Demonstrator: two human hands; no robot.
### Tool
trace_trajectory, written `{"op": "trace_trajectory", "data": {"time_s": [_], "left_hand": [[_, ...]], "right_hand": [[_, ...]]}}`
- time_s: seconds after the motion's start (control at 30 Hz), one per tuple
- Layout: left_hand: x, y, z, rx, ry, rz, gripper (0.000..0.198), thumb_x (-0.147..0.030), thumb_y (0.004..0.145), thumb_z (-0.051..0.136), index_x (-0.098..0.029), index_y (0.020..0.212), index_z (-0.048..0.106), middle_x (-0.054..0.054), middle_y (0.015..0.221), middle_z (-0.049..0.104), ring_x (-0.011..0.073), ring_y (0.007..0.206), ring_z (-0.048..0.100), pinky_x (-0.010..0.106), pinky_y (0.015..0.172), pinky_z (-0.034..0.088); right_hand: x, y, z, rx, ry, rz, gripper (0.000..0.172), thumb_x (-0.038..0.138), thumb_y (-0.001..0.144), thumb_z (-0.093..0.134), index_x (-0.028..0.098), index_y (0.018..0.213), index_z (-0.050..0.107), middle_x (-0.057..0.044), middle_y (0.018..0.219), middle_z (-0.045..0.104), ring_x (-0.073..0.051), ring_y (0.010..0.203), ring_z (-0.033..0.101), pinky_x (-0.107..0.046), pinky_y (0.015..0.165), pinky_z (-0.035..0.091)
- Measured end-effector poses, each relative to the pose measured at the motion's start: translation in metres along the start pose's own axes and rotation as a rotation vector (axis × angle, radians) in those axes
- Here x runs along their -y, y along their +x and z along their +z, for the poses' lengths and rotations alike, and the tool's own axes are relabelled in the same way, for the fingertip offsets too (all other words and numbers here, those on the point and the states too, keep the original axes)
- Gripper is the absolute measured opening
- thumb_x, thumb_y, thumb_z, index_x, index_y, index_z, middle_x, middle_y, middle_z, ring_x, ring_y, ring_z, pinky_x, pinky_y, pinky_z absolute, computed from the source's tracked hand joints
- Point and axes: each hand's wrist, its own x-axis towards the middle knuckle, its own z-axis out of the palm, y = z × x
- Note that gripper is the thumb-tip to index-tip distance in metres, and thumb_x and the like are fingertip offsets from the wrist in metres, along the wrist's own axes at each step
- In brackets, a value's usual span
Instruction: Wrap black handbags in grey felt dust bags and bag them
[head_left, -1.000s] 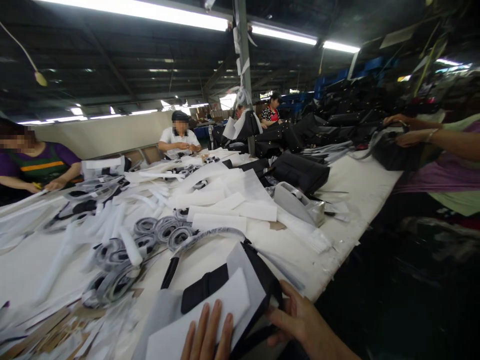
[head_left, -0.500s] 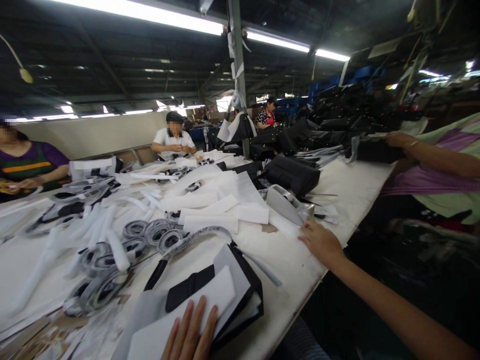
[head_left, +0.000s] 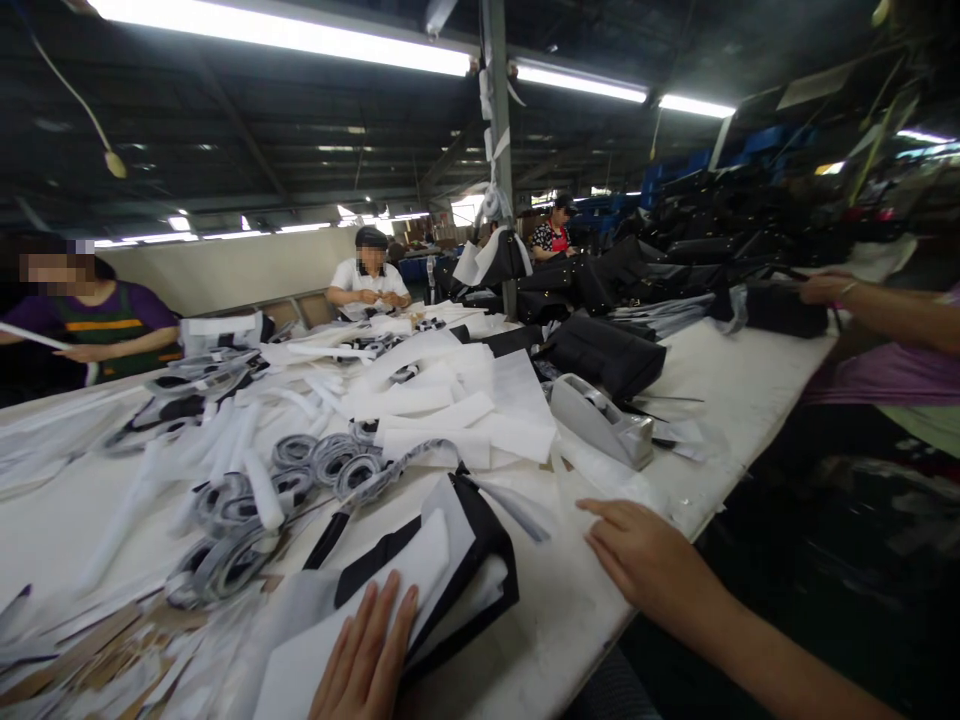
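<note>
My left hand [head_left: 367, 645] lies flat, fingers stretched, on a white foam sheet [head_left: 431, 545]. The sheet rests across a black bag [head_left: 499, 535], which lies tilted at the table's front edge with pale lining or paper at its opening. To the right of the bag, my right hand [head_left: 649, 560] hangs above the table with thumb and fingers pinched together. Whatever is between those fingertips is too thin or faint to make out. A grey tape dispenser [head_left: 604, 425] stands just beyond this hand, apart from it. The bag's wrapped strap [head_left: 427, 447] curves away behind it.
Wrapped strap coils [head_left: 356, 475], white foam tubes [head_left: 259, 490] and loose white sheets [head_left: 450, 400] cover the middle. Paper scraps [head_left: 112, 650] lie front left. Black bags [head_left: 607, 355] are piled behind. Co-workers sit around the table; one's hand [head_left: 825, 288] holds a bag at right.
My right hand has drawn back from the tape dispenser toward me and the bag. My left hand stays on the foam sheet. The view has swung slightly left; the left co-worker now holds a white strip.
</note>
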Motion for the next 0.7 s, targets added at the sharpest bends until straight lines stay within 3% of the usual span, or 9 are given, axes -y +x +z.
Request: {"op": "trace_trajectory", "data": {"time_s": [0.07, 0.13, 0.2, 0.23, 0.3, 0.37, 0.43, 0.57, 0.7], "left_hand": [[0.002, 0.001, -0.002, 0.010, 0.007, -0.008, 0.070, -0.011, 0.090, 0.044, -0.020, 0.157, 0.026, 0.005, 0.162, 0.030, 0.0206, 0.151, 0.022, 0.029, 0.124, 0.015], [0.001, 0.003, -0.004, 0.014, 0.013, -0.045, 0.071, -0.009, 0.089, 0.043, -0.020, 0.157, 0.025, 0.005, 0.162, 0.029, 0.0212, 0.151, 0.021, 0.031, 0.124, 0.014], [-0.002, 0.004, -0.007, -0.002, 0.017, -0.066, 0.072, -0.009, 0.089, 0.043, -0.019, 0.157, 0.024, 0.004, 0.162, 0.029, 0.0206, 0.151, 0.021, 0.030, 0.124, 0.014], [-0.004, 0.005, -0.008, -0.010, 0.017, -0.078, 0.072, -0.010, 0.089, 0.043, -0.019, 0.157, 0.025, 0.003, 0.162, 0.029, 0.0202, 0.151, 0.021, 0.029, 0.124, 0.014], [-0.006, 0.005, -0.009, -0.017, 0.013, -0.114, 0.071, -0.011, 0.089, 0.044, -0.019, 0.157, 0.025, 0.003, 0.162, 0.030, 0.0195, 0.151, 0.022, 0.029, 0.124, 0.015], [-0.006, 0.005, -0.010, -0.025, 0.008, -0.133, 0.070, -0.012, 0.090, 0.044, -0.020, 0.157, 0.026, 0.003, 0.161, 0.033, 0.0190, 0.150, 0.024, 0.030, 0.124, 0.018], [-0.004, 0.005, -0.011, -0.039, 0.003, -0.144, 0.069, -0.013, 0.090, 0.045, -0.021, 0.157, 0.026, 0.004, 0.159, 0.036, 0.0199, 0.149, 0.028, 0.032, 0.123, 0.024], [0.000, 0.003, -0.011, -0.060, -0.022, -0.157, 0.071, -0.014, 0.091, 0.046, -0.024, 0.158, 0.023, 0.006, 0.155, 0.042, 0.0232, 0.146, 0.036, 0.037, 0.116, 0.039], [0.002, 0.001, -0.008, -0.080, -0.054, -0.160, 0.071, -0.014, 0.093, 0.048, -0.027, 0.158, 0.021, 0.007, 0.152, 0.046, 0.0245, 0.144, 0.038, 0.039, 0.114, 0.042]], "right_hand": [[0.032, -0.014, -0.004, 0.176, 0.175, -0.041, 0.023, 0.019, 0.094, 0.050, 0.019, 0.087, 0.072, -0.008, 0.120, 0.071, -0.024, 0.102, 0.069, -0.036, 0.091, 0.053], [0.053, -0.022, -0.008, 0.372, 0.333, -0.010, 0.014, 0.029, 0.092, 0.061, 0.024, 0.086, 0.072, -0.002, 0.105, 0.075, -0.021, 0.090, 0.071, -0.031, 0.081, 0.056], [0.059, -0.021, -0.006, 0.421, 0.407, 0.100, 0.022, 0.040, 0.095, 0.060, 0.026, 0.084, 0.072, 0.000, 0.088, 0.075, -0.020, 0.081, 0.071, -0.030, 0.074, 0.056], [0.057, -0.017, -0.001, 0.360, 0.404, 0.156, 0.028, 0.043, 0.098, 0.054, 0.026, 0.087, 0.072, -0.001, 0.087, 0.075, -0.021, 0.083, 0.071, -0.031, 0.076, 0.056], [0.045, -0.005, 0.017, 0.142, 0.353, 0.208, 0.036, 0.044, 0.103, 0.042, 0.023, 0.101, 0.072, -0.007, 0.104, 0.075, -0.024, 0.099, 0.070, -0.036, 0.088, 0.054], [0.027, 0.011, 0.040, -0.065, 0.284, 0.202, 0.040, 0.044, 0.102, 0.042, 0.019, 0.119, 0.067, -0.013, 0.125, 0.067, -0.027, 0.117, 0.063, -0.040, 0.102, 0.049], [0.007, 0.030, 0.058, -0.181, 0.215, 0.260, 0.046, 0.045, 0.100, 0.045, 0.015, 0.131, 0.060, -0.017, 0.133, 0.061, -0.029, 0.124, 0.057, -0.043, 0.106, 0.046], [-0.022, 0.075, 0.072, -0.173, 0.138, 0.503, 0.070, 0.052, 0.092, 0.056, 0.013, 0.148, 0.042, -0.020, 0.122, 0.065, -0.034, 0.112, 0.063, -0.047, 0.092, 0.051], [-0.035, 0.121, 0.070, -0.159, 0.182, 0.514, 0.078, 0.043, 0.079, 0.072, 0.016, 0.148, 0.045, -0.011, 0.087, 0.074, -0.031, 0.080, 0.070, -0.037, 0.070, 0.053]]}}
